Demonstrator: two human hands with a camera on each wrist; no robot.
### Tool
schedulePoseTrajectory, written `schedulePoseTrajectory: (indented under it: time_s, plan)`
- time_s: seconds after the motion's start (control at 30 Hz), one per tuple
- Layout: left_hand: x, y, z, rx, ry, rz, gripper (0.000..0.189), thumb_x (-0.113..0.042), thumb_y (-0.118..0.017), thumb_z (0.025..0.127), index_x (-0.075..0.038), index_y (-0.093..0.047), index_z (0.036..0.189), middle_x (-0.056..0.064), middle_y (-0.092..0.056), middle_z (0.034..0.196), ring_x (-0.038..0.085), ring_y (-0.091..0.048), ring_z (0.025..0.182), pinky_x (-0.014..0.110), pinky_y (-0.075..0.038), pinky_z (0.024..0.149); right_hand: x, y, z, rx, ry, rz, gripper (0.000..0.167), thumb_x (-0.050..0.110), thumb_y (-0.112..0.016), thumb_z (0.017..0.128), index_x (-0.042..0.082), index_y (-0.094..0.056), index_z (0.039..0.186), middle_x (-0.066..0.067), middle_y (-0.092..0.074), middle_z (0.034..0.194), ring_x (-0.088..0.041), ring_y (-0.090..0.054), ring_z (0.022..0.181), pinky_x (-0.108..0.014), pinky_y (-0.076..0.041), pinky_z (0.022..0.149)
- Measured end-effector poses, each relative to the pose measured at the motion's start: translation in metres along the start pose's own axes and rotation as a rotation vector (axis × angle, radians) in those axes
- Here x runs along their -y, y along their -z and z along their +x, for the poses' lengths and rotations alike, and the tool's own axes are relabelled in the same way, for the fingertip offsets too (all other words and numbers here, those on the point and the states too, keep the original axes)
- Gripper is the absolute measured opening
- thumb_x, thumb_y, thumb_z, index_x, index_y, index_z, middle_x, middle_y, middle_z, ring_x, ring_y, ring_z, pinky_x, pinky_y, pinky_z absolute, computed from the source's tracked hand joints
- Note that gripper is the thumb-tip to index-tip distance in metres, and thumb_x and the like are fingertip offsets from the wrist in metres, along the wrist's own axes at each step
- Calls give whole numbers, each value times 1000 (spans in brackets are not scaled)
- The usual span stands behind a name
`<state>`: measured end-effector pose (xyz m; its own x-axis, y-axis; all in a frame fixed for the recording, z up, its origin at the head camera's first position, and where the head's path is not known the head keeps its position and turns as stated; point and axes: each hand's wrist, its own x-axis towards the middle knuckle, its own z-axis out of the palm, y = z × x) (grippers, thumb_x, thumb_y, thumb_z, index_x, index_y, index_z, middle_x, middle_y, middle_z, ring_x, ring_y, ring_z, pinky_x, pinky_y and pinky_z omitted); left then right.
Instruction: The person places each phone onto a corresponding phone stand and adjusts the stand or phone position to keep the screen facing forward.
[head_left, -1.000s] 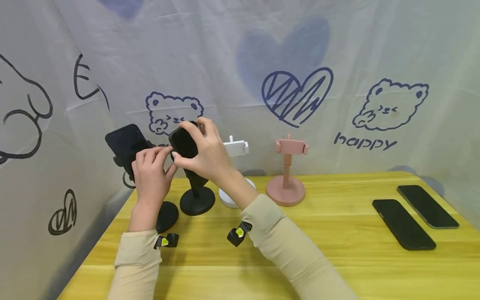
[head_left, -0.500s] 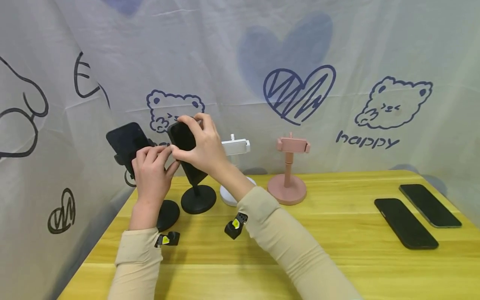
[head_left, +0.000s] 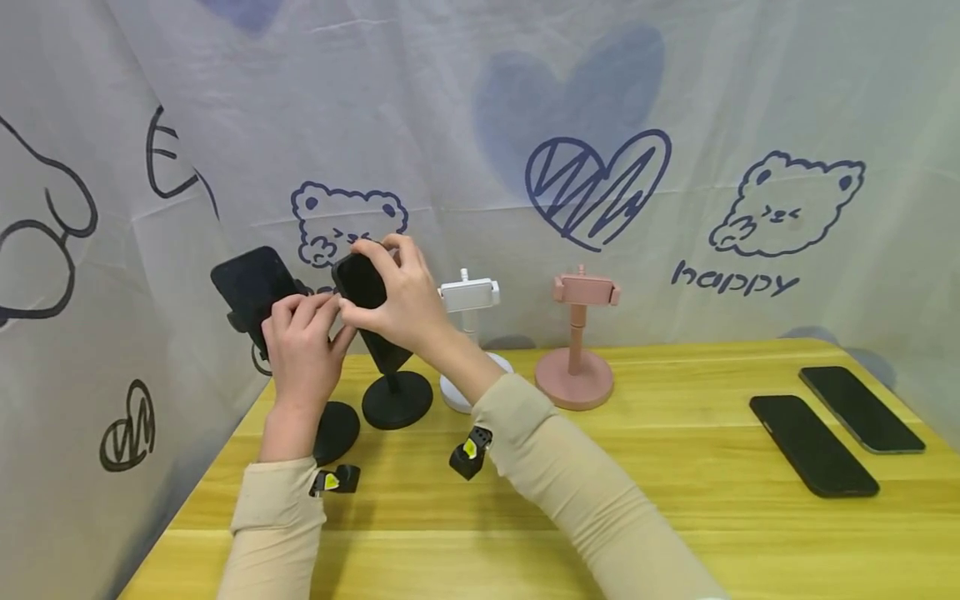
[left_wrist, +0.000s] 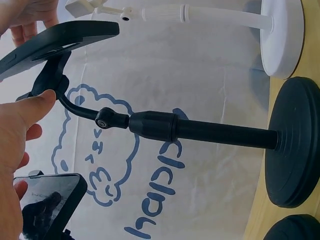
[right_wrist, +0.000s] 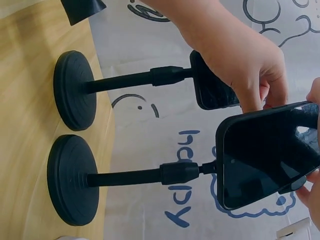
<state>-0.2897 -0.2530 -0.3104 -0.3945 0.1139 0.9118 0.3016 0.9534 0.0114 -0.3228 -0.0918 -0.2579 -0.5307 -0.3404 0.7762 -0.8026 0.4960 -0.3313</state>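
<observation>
A black smartphone (head_left: 366, 282) sits tilted at the head of a black phone stand (head_left: 397, 402). My right hand (head_left: 408, 302) holds it across its upper part, thumb on one long edge and fingers on the other. My left hand (head_left: 303, 354) is at the phone's left side. In the left wrist view, its thumb presses the stand's clamp (left_wrist: 49, 80) behind the phone (left_wrist: 80, 32), and its fingers curl around toward the edge. Part of the clamp is hidden by the phone. Left of this, another phone (head_left: 253, 279) is mounted on a second black stand (head_left: 336, 433).
A white phone stand (head_left: 470, 295) with no phone is just right of my right hand, partly behind the forearm. Farther right is a pink stand (head_left: 573, 385). Two dark phones (head_left: 813, 446) lie flat at the table's right. A printed cloth (head_left: 465, 125) hangs behind.
The phone's upper end has shifted slightly left with my right hand. My left hand stays nearly in place at the clamp.
</observation>
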Motion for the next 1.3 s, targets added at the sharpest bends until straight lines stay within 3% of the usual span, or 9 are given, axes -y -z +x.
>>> schedulePoseTrajectory:
  time_s: [0.27,0.57,0.73,0.97,1.13,1.3]
  plan:
    - [-2,-2,1,-10,-15,-1,33,-24,-73,87,0,-71,109,17,-70,106,37,-49,100,55,-38,82,-3,2,0,11,-19,-19,59,38,-72,82,20,-52,134,-13,-44,131,-24,-49,108,-35,-51,82]
    - [-1,-3,-1,30,0,-24,32,-18,-75,85,2,-67,109,19,-66,111,38,-48,104,56,-38,85,-1,1,-1,13,-19,-25,59,39,-71,82,21,-52,134,-13,-44,130,-23,-49,107,-35,-50,82]
    - [0,-5,-3,-17,-54,22,29,-22,-71,88,1,-69,107,17,-68,108,38,-50,103,56,-38,84,-2,2,-2,21,5,-72,60,40,-71,82,20,-51,135,-13,-44,131,-24,-49,107,-34,-51,82]
    - [0,-8,-4,-105,-104,18,26,-21,-72,88,-1,-70,104,15,-70,103,37,-51,101,54,-39,82,-4,1,-2,31,16,-94,63,41,-71,83,19,-49,137,-15,-42,132,-26,-49,111,-35,-52,85]
    - [-1,-10,-4,-132,-125,19,24,-20,-71,88,-2,-70,104,14,-71,101,37,-52,100,53,-39,80,-5,0,1,31,11,-113,67,42,-72,82,17,-48,140,-17,-42,132,-26,-49,110,-35,-51,86]
    - [-1,-11,-4,-131,-142,44,20,-16,-69,90,0,-69,103,15,-71,102,37,-52,101,52,-40,79,-4,-1,1,44,15,-171,67,43,-72,83,17,-49,140,-21,-43,135,-30,-50,118,-37,-53,90]
